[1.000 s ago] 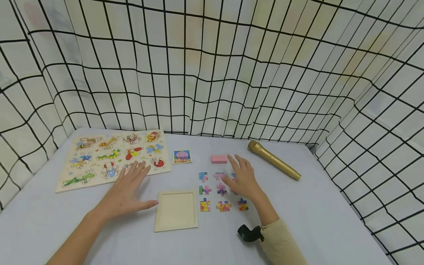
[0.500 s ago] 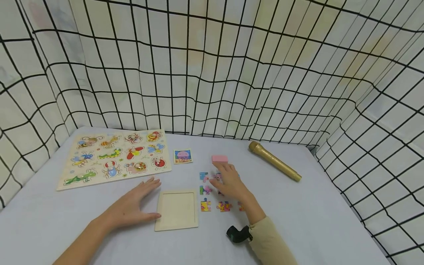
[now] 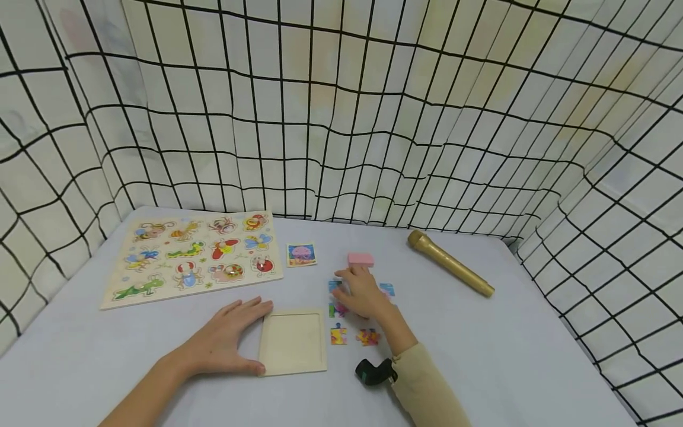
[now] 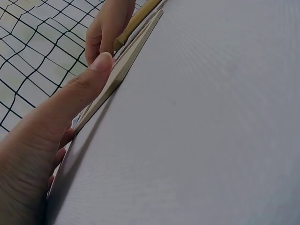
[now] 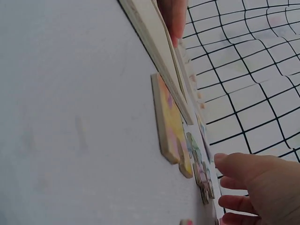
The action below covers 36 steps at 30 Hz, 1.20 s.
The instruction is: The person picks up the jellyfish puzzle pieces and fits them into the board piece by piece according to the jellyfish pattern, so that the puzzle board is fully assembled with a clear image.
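Note:
In the head view my left hand (image 3: 226, 338) lies at the left side of a square wooden puzzle tray (image 3: 293, 343). Its thumb touches the lower left corner and its fingertips the upper left one, the fingers fairly straight. My right hand (image 3: 365, 293) hovers over loose jigsaw pieces (image 3: 368, 337), hiding several of them. Thumb and fingers stand apart in the right wrist view, with nothing seen between them there; a yellow and pink jigsaw piece (image 5: 168, 122) lies nearer that camera. Beyond the right fingertips sits a pink block (image 3: 360, 259).
A wooden insect peg puzzle (image 3: 194, 258) lies at the back left. Next to it is a small jellyfish picture card (image 3: 301, 255). A gold microphone (image 3: 450, 264) lies at the right. Black netting (image 3: 363, 118) before white cloth surrounds the white table (image 3: 512, 367) at back and sides.
My left hand has come down from over the insect puzzle to the tray's left edge. The right hand has moved left over the jigsaw pieces. The view has shifted slightly.

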Available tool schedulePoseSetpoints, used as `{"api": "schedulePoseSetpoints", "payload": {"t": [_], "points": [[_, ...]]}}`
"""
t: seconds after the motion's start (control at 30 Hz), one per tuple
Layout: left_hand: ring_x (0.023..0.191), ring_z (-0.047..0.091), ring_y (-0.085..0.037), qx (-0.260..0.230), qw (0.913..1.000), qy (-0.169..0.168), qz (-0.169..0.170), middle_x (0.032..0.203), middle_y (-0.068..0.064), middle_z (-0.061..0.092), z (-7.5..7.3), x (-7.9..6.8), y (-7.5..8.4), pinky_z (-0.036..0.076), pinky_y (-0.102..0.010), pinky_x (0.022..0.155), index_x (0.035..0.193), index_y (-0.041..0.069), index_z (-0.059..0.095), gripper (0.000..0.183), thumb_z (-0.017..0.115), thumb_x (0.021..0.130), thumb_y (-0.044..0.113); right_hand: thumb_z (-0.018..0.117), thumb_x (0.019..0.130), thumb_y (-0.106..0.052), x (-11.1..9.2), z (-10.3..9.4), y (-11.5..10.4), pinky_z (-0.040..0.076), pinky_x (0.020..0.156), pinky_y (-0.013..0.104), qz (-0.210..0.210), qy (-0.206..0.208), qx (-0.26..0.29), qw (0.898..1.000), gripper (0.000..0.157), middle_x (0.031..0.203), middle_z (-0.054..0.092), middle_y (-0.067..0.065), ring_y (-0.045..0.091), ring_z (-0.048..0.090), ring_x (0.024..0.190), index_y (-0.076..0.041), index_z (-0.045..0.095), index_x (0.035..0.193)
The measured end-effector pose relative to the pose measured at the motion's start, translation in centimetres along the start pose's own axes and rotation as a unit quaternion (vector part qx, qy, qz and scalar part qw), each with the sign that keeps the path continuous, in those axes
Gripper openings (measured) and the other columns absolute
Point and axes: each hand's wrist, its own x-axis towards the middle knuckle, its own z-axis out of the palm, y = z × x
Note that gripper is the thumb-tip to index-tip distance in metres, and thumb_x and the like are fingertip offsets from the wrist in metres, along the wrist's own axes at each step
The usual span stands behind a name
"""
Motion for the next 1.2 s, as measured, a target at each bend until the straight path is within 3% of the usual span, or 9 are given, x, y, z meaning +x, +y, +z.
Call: {"api": "schedulePoseSetpoints", "payload": {"t": [0.3,0.57,0.7,1.03,1.2], "points": [[0.128,0.037,-0.029,0.022,0.9991,0.003,0.036,0.135,-0.006,0.047,0.1,0.2,0.1,0.022,-0.049,0.103,0.133,0.006,0.047,0.102,0.064,0.059,0.074,0.057,0.09,-0.031,-0.5,0.9,0.4,0.037,0.087,0.039,0.003,0.018,-0.021,1.0,0.035,0.113,0.052,0.006,0.021,0.043,0.103,-0.008,0.059,0.117],[0.127,0.037,-0.029,0.027,0.9992,0.004,0.028,0.135,-0.005,0.047,0.4,-0.2,0.0,0.021,-0.047,0.102,0.132,0.007,0.048,0.102,0.063,0.058,0.075,0.061,0.087,-0.034,-1.0,1.2,0.5,0.035,0.085,0.04,-0.008,0.042,-0.021,0.999,0.036,0.11,0.052,0.006,0.022,0.041,0.103,-0.009,0.061,0.112],[0.127,0.038,-0.028,0.032,0.9986,0.017,0.039,0.135,-0.005,0.048,0.5,-0.1,-0.2,0.021,-0.045,0.102,0.132,0.007,0.048,0.099,0.063,0.06,0.074,0.061,0.087,-0.035,-0.7,1.4,0.6,0.033,0.088,0.041,0.006,0.045,-0.01,0.999,0.036,0.117,0.05,0.008,0.025,0.037,0.108,-0.009,0.061,0.113],[0.126,0.039,-0.026,0.041,0.9971,0.033,0.054,0.134,-0.004,0.048,0.5,-0.2,-0.3,0.013,-0.029,0.106,0.132,0.008,0.049,0.095,0.064,0.063,0.071,0.065,0.084,-0.034,-0.5,1.8,0.8,0.031,0.087,0.04,0.027,0.049,0.021,0.998,0.036,0.117,0.049,0.008,0.024,0.035,0.107,-0.01,0.059,0.111],[0.127,0.039,-0.026,0.039,0.9979,0.025,0.045,0.135,-0.005,0.048,0.5,-0.1,-0.3,0.018,-0.037,0.104,0.132,0.008,0.048,0.095,0.064,0.063,0.071,0.068,0.083,-0.031,-0.5,1.7,0.8,0.032,0.084,0.038,0.019,0.064,0.027,0.997,0.037,0.107,0.054,0.003,0.021,0.037,0.101,-0.01,0.056,0.11]]}}
